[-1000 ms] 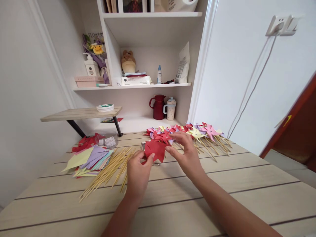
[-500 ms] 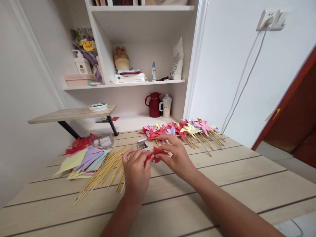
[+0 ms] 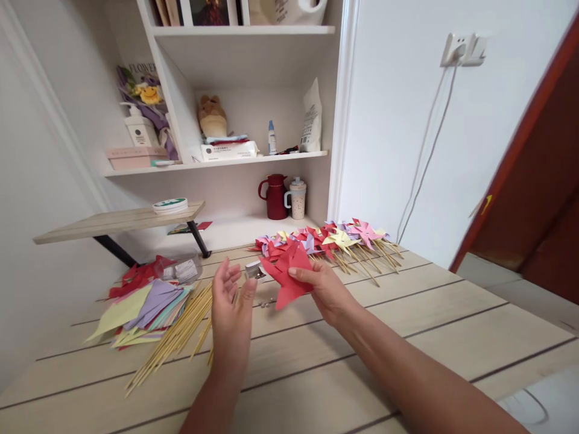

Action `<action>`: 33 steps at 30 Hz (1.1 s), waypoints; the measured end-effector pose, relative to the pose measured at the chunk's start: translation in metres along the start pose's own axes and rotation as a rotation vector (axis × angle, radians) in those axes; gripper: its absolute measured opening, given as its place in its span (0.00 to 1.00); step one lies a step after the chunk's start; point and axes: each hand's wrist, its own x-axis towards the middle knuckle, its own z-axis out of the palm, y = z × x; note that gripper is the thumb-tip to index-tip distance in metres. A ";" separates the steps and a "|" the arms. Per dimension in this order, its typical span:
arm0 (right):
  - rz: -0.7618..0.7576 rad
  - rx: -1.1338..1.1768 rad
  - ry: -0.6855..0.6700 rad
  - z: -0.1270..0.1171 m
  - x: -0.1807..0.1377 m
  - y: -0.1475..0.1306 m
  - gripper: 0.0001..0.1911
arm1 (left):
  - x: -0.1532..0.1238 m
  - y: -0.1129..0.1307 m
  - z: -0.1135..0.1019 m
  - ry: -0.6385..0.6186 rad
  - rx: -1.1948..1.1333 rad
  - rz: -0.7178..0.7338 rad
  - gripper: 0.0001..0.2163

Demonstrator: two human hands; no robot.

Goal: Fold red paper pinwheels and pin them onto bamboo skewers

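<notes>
My right hand pinches a red paper pinwheel between thumb and fingers, holding it above the table with its folded blades facing me. No stick shows on it. To its left, my left hand is raised with fingers apart, touching nothing that I can see. Just behind, between the hands, stands a small open box with tiny dark contents. A few small pale bits lie on the table below the pinwheel. Thin wooden sticks are spread beside my left hand, which hides some of their ends.
Paper sheets in several colours are piled at the left near a clear plastic box. Finished pinwheels on sticks lie along the back right. A raised wooden stand is at the left; a red jug and a cup stand behind.
My left hand has let go of the red paper and moved left, opening its fingers. The right hand has turned the pinwheel to face me. The view has shifted slightly.
</notes>
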 end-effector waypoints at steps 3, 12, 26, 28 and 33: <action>-0.002 0.062 -0.031 0.001 0.000 -0.001 0.15 | -0.001 -0.001 0.004 -0.156 -0.110 -0.167 0.29; 0.010 0.001 -0.059 0.009 -0.008 0.002 0.15 | -0.009 0.005 0.010 -0.316 -0.220 -0.325 0.16; -0.033 -0.025 -0.084 0.009 -0.007 0.013 0.16 | -0.007 0.001 0.010 -0.181 -0.296 -0.509 0.15; -0.100 -0.051 -0.066 0.007 -0.006 0.014 0.17 | -0.005 0.001 0.008 -0.154 -0.347 -0.528 0.15; -0.314 -0.236 -0.031 0.002 -0.004 0.015 0.21 | 0.002 0.004 0.001 -0.027 -0.469 -0.527 0.12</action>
